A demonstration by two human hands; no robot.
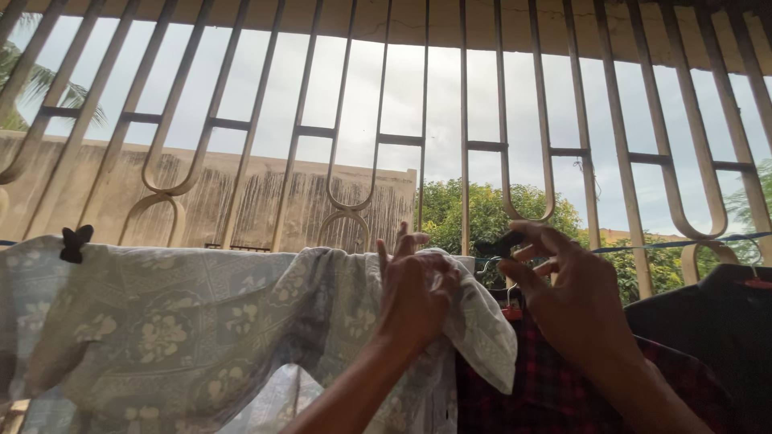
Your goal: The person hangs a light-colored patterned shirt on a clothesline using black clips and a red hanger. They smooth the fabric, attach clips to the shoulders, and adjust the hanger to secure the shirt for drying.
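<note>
Strong backlight comes from the overcast sky [402,96] behind the window grille [462,145], and the sky is blown out to near white. Everything on the near side sits in shade: the left hand [414,293] and right hand [571,301] read as dark shapes with little surface detail, and the dark garment [708,321] loses its folds almost to black. The pale patterned cloth [161,329] glows softly where daylight passes through it. The grille bars bow outward toward the frame edges, a wide-angle distortion. Focus is mildly soft overall.
</note>
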